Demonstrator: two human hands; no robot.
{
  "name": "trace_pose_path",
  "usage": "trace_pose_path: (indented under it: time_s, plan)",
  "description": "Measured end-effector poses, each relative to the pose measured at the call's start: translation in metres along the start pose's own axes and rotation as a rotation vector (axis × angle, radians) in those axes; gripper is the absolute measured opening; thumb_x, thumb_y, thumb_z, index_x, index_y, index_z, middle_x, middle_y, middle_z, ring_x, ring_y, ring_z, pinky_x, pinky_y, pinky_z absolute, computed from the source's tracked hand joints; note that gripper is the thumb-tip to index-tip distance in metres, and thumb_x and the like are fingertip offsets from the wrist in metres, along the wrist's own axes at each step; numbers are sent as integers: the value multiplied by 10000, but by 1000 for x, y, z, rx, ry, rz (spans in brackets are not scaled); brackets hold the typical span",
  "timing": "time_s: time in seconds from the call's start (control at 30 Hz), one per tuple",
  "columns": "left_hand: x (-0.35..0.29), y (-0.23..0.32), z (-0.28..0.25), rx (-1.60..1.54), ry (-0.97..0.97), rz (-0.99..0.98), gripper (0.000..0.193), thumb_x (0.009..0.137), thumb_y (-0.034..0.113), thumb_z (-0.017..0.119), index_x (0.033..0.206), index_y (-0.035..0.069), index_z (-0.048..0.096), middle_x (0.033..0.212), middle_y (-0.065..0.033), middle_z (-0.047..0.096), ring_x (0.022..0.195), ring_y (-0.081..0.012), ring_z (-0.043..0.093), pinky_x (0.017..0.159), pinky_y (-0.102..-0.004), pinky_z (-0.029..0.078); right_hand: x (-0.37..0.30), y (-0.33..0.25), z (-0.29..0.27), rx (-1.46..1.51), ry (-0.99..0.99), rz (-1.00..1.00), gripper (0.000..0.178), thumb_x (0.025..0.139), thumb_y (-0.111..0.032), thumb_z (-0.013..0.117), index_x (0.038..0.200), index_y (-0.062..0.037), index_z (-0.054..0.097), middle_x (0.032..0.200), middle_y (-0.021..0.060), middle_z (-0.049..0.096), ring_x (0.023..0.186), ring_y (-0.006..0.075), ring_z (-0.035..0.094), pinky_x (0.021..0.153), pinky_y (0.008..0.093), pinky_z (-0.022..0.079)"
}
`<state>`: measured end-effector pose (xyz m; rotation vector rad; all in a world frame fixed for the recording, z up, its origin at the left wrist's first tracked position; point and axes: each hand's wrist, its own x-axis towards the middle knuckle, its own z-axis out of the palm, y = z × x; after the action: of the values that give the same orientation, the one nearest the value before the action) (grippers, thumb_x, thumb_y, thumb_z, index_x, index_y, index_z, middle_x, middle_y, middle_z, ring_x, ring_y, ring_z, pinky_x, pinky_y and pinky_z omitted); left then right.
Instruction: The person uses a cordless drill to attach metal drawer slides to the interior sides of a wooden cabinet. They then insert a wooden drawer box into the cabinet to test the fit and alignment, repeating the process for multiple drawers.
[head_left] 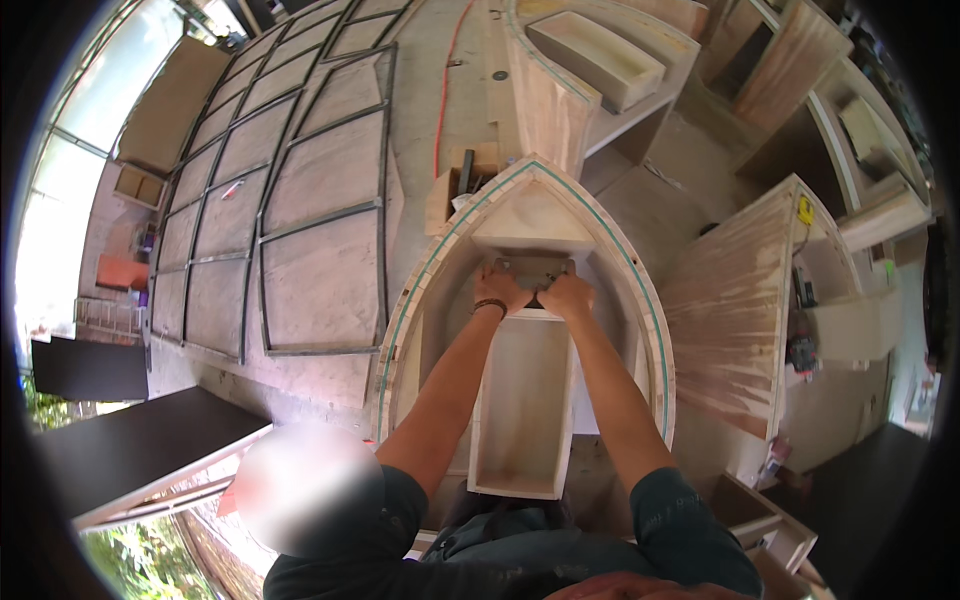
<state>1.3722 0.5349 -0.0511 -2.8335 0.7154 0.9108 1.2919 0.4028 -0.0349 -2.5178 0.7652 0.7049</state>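
Both forearms reach over the open wooden box [520,410] inside the small boat hull [640,300], where left hand [500,290] and right hand [567,296] press a grey block [533,267] under the bow deck, fitting seemingly unfinished.

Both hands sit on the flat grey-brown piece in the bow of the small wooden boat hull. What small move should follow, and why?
Probably press it flatter and square it. The left hand and right hand grip the flat grey-brown piece between the pale triangular bow panel and the open rectangular wooden box.
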Motion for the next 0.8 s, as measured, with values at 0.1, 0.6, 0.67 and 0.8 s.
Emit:
trace_pose_path:
  time_s: [0.1,0.6,0.67,0.8]
  plan:
    - [-8,2,1,-20,3,11,897,850,743,491,1516,141,504,1654,-125,322,1498,-314,300,1209,-454,206,-3,4,7,-2,37,-1,711,901,-566,582,1260,40,676,1629,136,332,1161,370,667,961,449,557]
    - [-70,-11,48,-85,90,37,807,891,662,511,1444,76,547,1582,-152,412,1490,-342,301,1207,-473,227,-60,12,59,19,66,-1,763,875,-566,610,1329,47,616,1629,167,323,1198,376,649,986,460,542]
    - [-75,-13,59,-90,156,39,809,886,664,511,1436,73,554,1581,-162,415,1492,-355,295,1207,-477,227,-66,11,63,16,100,-23,750,871,-559,616,1348,20,610,1622,172,334,1209,377,642,992,463,540]
    - [-95,-12,67,-71,122,50,817,872,666,549,1409,51,572,1585,-155,411,1496,-369,279,1197,-500,250,-80,19,81,-20,119,-9,725,868,-563,616,1362,-33,617,1605,172,362,1221,388,633,1001,472,536]
